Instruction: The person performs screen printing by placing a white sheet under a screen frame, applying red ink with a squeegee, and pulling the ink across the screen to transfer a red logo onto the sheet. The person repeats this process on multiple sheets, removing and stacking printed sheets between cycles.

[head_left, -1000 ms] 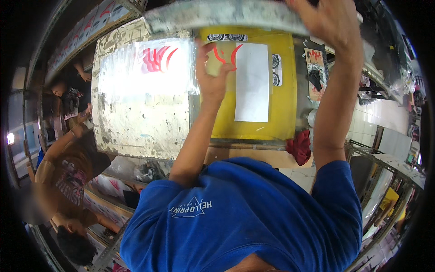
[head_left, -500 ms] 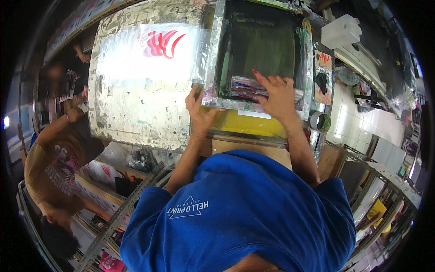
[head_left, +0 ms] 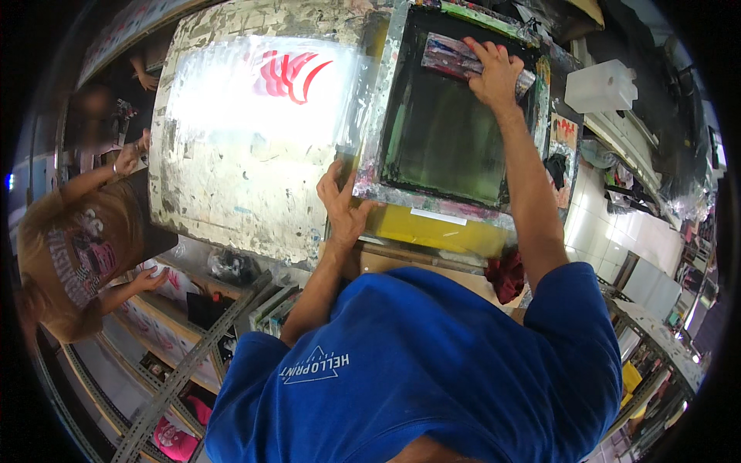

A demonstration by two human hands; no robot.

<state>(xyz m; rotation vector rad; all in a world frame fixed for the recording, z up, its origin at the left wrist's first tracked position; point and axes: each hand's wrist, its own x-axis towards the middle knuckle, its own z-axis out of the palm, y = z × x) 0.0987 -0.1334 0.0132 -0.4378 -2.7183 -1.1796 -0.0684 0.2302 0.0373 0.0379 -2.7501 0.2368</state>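
A paint-stained screen printing frame (head_left: 370, 166) with dark green mesh lies in front of me over a yellow board (head_left: 432, 230). My right hand (head_left: 498, 76) grips a squeegee (head_left: 450, 55), wide and ink-smeared, resting across the far end of the mesh. Red marks show on its fingertips. At the frame's near left corner is my left hand (head_left: 345, 212), its fingers along the left side and its thumb by the near edge, holding the corner. Left of the frame lies a clear sheet (head_left: 224, 100) with red curved strokes near its upper right.
A stained pale table (head_left: 239, 208) extends left. Another person in a brown shirt (head_left: 93, 247) stands beyond it. To the right are a translucent plastic container (head_left: 602, 86) and a red-marked board (head_left: 563, 131). Dark red cloth (head_left: 505, 278) lies near my right arm; metal racks (head_left: 185, 370) stand lower left.
My right hand has pushed the squeegee from the near end of the mesh to the far end. My left hand stays at the frame's corner. The person on the left has shifted.
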